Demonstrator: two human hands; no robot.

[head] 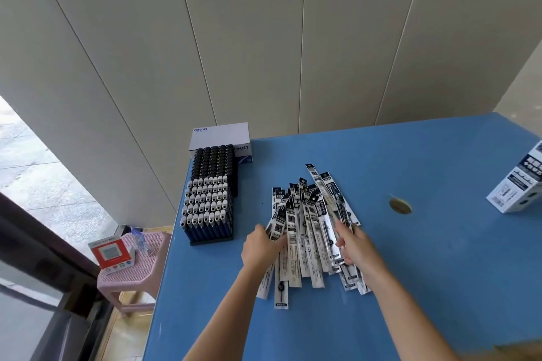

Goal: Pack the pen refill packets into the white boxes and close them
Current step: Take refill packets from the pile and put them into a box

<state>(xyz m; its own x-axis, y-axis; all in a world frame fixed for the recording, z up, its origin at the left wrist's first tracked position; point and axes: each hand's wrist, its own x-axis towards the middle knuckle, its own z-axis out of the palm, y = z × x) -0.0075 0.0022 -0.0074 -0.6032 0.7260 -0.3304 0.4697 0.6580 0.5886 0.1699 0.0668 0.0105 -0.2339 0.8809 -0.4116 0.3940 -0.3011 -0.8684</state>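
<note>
Pen refill packets (308, 231): loose fanned heap of long narrow sleeves with black-and-white print and bar codes; lettering too small to read. Flat on the blue worktop (440, 272), near its middle; none inside a box.
Left grip (259, 248): bare hand, clasped on the heap's left edge, thumb over a packet.
Right grip (353, 245): bare hand, fingers against the heap's right side; grasping or merely touching, cannot tell.
White box (517, 184): dark panels, bar code, bold characters not legible; at the right edge of the worktop, well apart from the heap.
White carton (220, 135): "CHNT" in blue on top and front; far left corner.
Tray of lighters (209, 196): black and blue rows, just in front of the carton.
Pink stool (140, 267): left of the worktop, bearing a red-and-white card (110, 253); print blurred.
</note>
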